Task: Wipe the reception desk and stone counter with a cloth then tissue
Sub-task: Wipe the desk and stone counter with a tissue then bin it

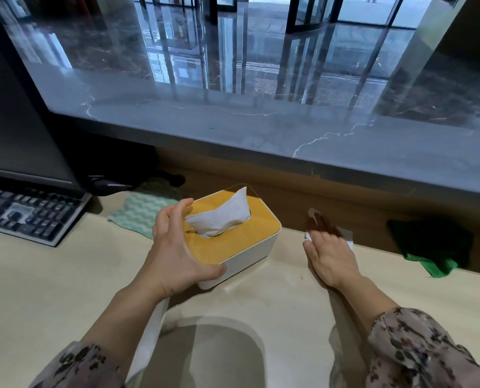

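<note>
Tissue point(307, 237) mostly under right hand point(331, 257)

The box point(241, 239) sits mid-table point(51, 289), the left hand point(174, 247) gripping its near left corner and the right hand point(331, 253) flat on a tissue point(308, 237) to its right. A cloth point(141, 214) lies behind the box to the left, and further left a keyboard point(29, 214) lies before a monitor point(17, 135). A second cloth point(432, 247) lies far right against the back panel point(345, 203), and a counter point(261, 127) runs behind and above the table.
</note>
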Tool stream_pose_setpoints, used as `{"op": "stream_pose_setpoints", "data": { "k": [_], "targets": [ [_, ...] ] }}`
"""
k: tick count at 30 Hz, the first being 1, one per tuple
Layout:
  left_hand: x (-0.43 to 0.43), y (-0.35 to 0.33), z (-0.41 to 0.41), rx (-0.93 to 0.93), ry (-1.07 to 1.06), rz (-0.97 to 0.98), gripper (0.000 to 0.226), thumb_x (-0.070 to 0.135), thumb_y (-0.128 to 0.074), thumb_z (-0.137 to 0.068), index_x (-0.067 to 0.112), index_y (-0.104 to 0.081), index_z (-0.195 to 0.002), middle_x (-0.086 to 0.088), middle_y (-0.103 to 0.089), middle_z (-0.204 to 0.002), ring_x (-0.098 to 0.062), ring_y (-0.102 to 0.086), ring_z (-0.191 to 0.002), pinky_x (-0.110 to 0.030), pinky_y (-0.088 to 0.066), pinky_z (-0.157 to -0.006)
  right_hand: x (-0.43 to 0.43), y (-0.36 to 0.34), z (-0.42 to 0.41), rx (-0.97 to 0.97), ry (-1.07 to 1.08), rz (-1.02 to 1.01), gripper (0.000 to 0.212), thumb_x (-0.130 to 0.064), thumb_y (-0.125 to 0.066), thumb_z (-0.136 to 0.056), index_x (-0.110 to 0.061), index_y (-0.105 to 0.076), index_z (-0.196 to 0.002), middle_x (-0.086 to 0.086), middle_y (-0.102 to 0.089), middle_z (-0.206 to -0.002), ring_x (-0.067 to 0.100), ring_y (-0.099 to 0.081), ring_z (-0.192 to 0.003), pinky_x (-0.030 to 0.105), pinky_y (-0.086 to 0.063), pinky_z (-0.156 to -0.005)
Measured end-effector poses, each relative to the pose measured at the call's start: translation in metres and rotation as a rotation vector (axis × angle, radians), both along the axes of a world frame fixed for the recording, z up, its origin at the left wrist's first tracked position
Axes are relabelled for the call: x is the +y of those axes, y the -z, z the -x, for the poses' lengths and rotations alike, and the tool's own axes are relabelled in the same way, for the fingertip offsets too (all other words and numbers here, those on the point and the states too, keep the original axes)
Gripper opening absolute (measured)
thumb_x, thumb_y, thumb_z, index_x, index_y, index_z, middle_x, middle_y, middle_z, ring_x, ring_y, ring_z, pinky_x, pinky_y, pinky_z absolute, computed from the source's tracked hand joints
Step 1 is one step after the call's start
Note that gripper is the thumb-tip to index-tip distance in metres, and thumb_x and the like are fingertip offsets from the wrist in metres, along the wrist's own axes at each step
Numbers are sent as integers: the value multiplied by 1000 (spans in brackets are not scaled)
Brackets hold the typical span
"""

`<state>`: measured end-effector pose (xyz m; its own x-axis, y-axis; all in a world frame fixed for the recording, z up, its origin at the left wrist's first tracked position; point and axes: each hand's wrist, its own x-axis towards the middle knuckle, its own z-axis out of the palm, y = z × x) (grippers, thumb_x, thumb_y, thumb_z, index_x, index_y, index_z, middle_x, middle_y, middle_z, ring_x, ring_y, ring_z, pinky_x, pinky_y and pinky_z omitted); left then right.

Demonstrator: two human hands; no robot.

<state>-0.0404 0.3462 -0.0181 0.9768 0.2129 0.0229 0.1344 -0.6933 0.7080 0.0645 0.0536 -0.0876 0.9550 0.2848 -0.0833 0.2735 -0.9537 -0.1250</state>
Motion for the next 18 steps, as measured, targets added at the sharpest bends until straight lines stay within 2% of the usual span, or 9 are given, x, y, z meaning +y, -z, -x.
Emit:
{"op": "stream_pose_setpoints", "data": {
  "k": [3,6,9,13,16,18],
  "targets": [
    [6,0,-3,-10,-39,-3,125,39,-92,-44,41,-13,-141,16,-16,-137,-15,-23,-132,-30,-36,-98,19,-3,-5,5,106,41,43,-36,-21,-103,-16,-59,-107,9,-65,-113,29,-57,-106,35,-36,-90],
    [8,1,-3,-17,-79,-1,125,40,-92,-45,40,-12,-142,16,-15,-138,-17,-22,-134,-35,-37,-101,43,-12,-14,100,187,-25,49,-38,-22,-102,-14,-64,-102,12,-66,-114,33,-58,-107,36,-39,-89],
    [10,3,-3,-26,-116,-3,126,39,-93,-44,40,-12,-142,15,-16,-138,-17,-23,-133,-35,-36,-102,84,-15,-19,152,97,-68,47,-38,-23,-101,-16,-64,-103,11,-65,-117,32,-57,-111,35,-40,-88],
    [18,2,-4,-45,-164,-29,126,36,-93,-45,37,-13,-143,8,-19,-141,-19,-23,-133,-35,-33,-103,111,-11,-17,114,-78,-93,41,-38,-23,-102,-18,-58,-107,7,-65,-116,30,-57,-110,35,-40,-86],
    [19,0,-6,-39,-193,-5,126,35,-94,-47,37,-13,-144,8,-17,-144,-19,-22,-135,-37,-33,-105,93,-10,-23,167,-77,-68,42,-44,-21,-101,-22,-56,-106,6,-64,-119,29,-56,-113,36,-39,-89],
    [15,-1,-8,-42,-192,-2,126,36,-94,-47,38,-13,-144,8,-17,-143,-20,-22,-135,-38,-34,-105,69,-8,-31,232,-10,-44,47,-46,-20,-102,-24,-58,-116,7,-58,-131,26,-51,-123,35,-36,-99]
  ]
}}
